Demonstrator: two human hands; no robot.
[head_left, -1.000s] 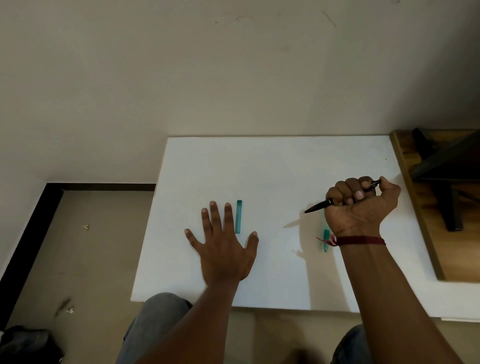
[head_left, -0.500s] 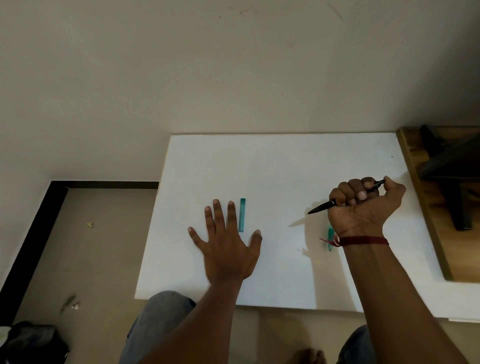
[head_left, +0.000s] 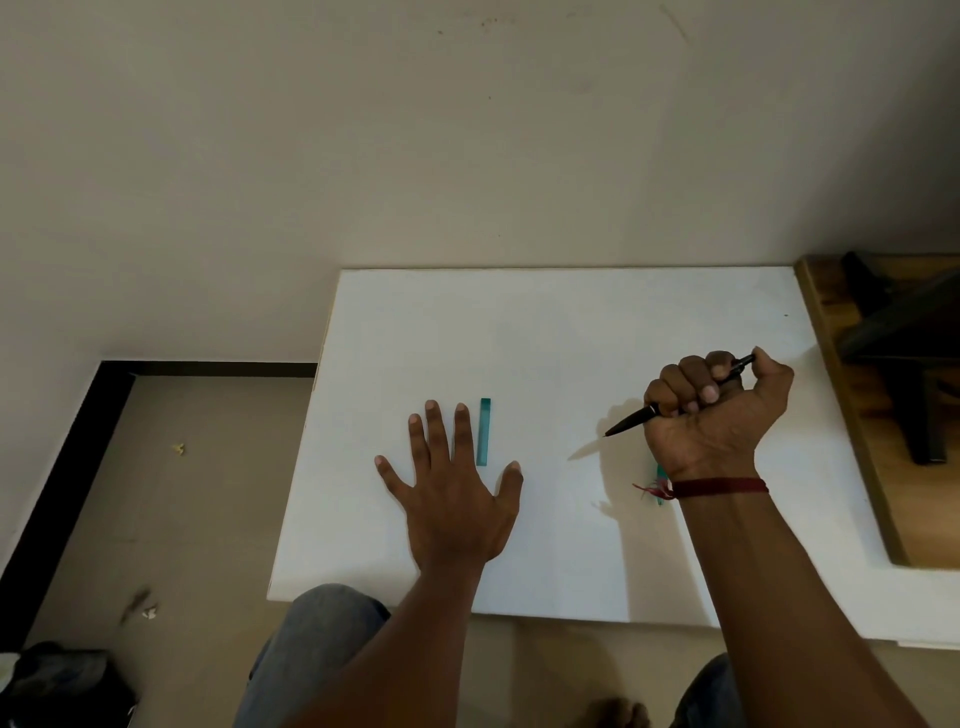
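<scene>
Wooden table (head_left: 930, 519), black bag (head_left: 62, 680), floor scrap (head_left: 178, 448)

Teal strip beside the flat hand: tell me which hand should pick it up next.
Left, probably. The left hand lies open on the white board, the teal strip beside its index finger; the right hand is farther off, gripping a black pen.

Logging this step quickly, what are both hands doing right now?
Left hand: open, fingers spread flat on the white board, holding nothing.
Right hand: closed in a fist round a black pen.
</scene>
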